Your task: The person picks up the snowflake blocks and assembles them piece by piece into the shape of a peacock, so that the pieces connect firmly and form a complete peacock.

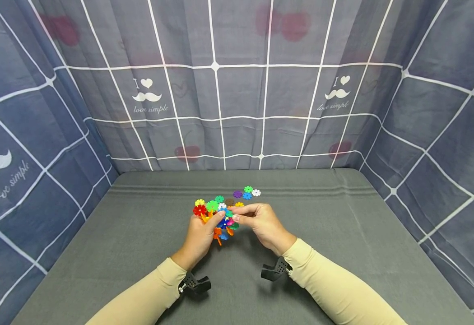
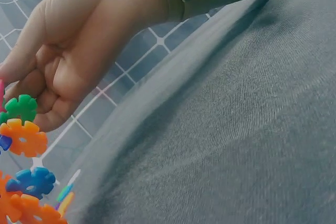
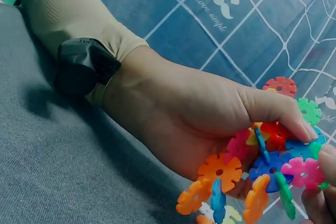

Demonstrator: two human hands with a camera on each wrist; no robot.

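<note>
My left hand [image 1: 199, 237] grips a cluster of colourful plastic snowflake discs [image 1: 212, 206], slotted together at various angles. The thumb lies over the near side, by a blue disc [image 3: 271, 171]. From the right, my right hand [image 1: 267, 225] reaches to the cluster's edge, thumb and forefinger pinching a disc there. Its colour is partly hidden by the fingertips; a pink disc [image 3: 303, 172] is right beside them. Orange discs [image 2: 23, 138] and another blue disc [image 2: 31, 182] stick out below. In the left wrist view, the right hand [image 2: 86, 35] shows from its palm side.
Behind the hands, loose discs lie on the grey cloth-covered table [image 1: 322, 216]: purple [image 1: 238, 194], green [image 1: 248, 189], blue [image 1: 247, 196] and white [image 1: 256, 192]. A checked curtain [image 1: 237, 90] encloses the back and sides. Each wrist wears a black camera mount [image 1: 275, 269].
</note>
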